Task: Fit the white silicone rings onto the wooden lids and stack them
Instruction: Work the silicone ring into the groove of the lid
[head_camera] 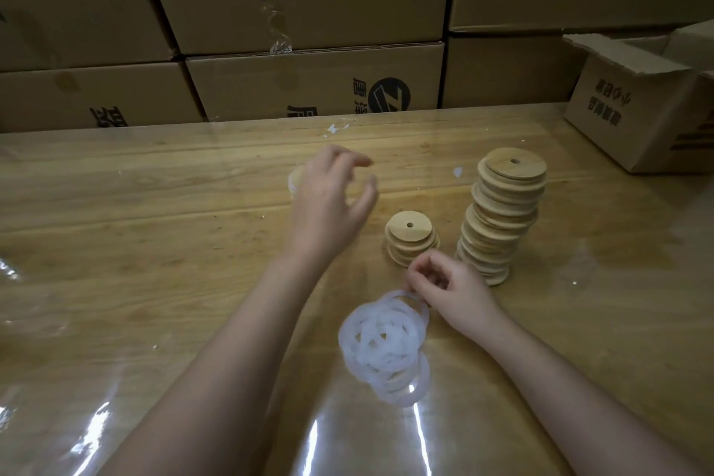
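Note:
A pile of white silicone rings (382, 344) lies on the table near its front. My right hand (448, 290) pinches one ring at the pile's far edge. A short stack of wooden lids (410, 238) stands just beyond that hand, and a tall leaning stack of wooden lids (500, 213) stands to its right. My left hand (332, 201) hovers with fingers spread over a lid with a white ring (295, 180) that it mostly hides; the hand is blurred and holds nothing I can see.
The table (154, 224) is wooden under a clear glossy sheet. Stacked cardboard boxes (309, 81) wall off its far edge. An open cardboard box (641, 100) sits at the right back corner. Small white scraps (458, 171) lie near the tall stack.

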`<state>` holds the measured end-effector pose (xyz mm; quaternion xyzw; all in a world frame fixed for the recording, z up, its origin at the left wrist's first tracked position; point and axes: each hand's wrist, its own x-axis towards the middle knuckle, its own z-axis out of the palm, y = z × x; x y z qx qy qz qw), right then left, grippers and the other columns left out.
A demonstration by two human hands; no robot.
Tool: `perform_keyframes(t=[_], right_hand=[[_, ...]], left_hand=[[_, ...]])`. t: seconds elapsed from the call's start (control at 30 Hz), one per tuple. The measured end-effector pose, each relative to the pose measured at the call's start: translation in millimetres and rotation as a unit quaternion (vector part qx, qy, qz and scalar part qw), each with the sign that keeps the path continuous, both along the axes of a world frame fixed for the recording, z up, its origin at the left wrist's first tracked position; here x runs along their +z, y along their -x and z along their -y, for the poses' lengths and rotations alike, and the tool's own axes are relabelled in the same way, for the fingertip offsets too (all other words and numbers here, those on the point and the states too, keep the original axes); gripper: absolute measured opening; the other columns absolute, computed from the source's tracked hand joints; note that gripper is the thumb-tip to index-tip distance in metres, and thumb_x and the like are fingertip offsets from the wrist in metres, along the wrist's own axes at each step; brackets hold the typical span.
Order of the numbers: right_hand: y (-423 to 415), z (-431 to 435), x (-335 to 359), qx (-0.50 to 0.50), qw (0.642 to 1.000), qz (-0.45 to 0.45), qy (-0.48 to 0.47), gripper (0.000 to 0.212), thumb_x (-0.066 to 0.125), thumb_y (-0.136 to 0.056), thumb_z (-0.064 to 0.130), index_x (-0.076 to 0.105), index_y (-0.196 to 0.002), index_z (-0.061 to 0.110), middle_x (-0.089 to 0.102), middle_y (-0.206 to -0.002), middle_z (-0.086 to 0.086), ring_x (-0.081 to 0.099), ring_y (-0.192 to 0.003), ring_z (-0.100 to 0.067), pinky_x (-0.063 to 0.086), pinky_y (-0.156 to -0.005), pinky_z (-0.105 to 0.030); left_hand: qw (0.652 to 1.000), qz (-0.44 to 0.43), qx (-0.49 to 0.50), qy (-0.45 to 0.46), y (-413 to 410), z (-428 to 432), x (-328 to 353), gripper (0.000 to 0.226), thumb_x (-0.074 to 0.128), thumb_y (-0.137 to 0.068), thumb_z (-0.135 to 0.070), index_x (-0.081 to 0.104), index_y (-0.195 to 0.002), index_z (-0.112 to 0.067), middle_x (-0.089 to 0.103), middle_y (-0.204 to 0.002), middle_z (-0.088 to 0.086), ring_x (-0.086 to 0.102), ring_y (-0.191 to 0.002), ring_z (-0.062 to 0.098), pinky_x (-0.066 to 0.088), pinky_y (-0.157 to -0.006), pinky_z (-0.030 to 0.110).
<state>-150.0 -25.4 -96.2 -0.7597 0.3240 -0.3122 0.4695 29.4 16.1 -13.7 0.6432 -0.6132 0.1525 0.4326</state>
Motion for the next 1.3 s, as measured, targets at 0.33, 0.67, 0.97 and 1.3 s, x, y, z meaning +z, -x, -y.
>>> perform_keyframes(t=[0.33, 0.67, 0.97, 1.3], right_hand=[[2.5, -1.6, 2.0, 0.131, 0.977, -0.121, 0.118, 0.02, 0.072, -0.076, 0.03, 0.068, -0.095, 0.028, 0.048, -0.09, 0.017, 0.05, -0.077, -0.002, 0.045, -0.071, -0.023], [0.3, 0.5, -1.0, 0.125, 0.979, -0.105, 0.118, 0.01, 0.073, -0.077, 0.024, 0.071, -0.087, 0.024, 0.05, -0.088, 0.016, 0.051, -0.074, -0.002, 0.048, -0.071, -0.031], [2.6, 0.0, 0.1, 0.113, 0.985, -0.093, 0.092, 0.01, 0.071, -0.077, 0.019, 0.063, -0.078, 0.024, 0.056, -0.087, 0.012, 0.054, -0.068, -0.005, 0.043, -0.064, -0.02], [4.2, -2.5, 3.3, 0.067, 0.997, -0.021, 0.021, 0.015, 0.069, -0.081, 0.013, 0.069, -0.083, 0.027, 0.066, -0.084, 0.008, 0.057, -0.073, -0.004, 0.043, -0.067, -0.013]], left_hand=[[0.916, -0.088, 0.146, -0.363, 38.7, 33.9, -40.2, 0.066, 0.044, -0.086, -0.064, 0.058, -0.119, -0.01, 0.046, -0.127, 0.01, 0.055, -0.11, 0.031, 0.045, -0.082, 0.038], [0.91, -0.203, 0.121, -0.34, 41.4, 34.6, -48.7, 0.057, 0.054, -0.083, -0.061, 0.063, -0.106, -0.01, 0.066, -0.099, 0.01, 0.063, -0.092, 0.029, 0.048, -0.069, 0.033], [0.838, -0.515, -0.029, -0.175, 33.6, 6.1, -42.9, 0.02, 0.068, -0.086, -0.028, 0.062, -0.083, -0.01, 0.054, -0.061, -0.002, 0.049, -0.051, 0.007, 0.041, -0.05, 0.021], [0.85, -0.498, -0.112, -0.133, 15.4, -35.1, -67.1, 0.004, 0.062, -0.089, -0.012, 0.061, -0.092, -0.014, 0.065, -0.071, -0.005, 0.059, -0.057, 0.009, 0.044, -0.048, 0.023]])
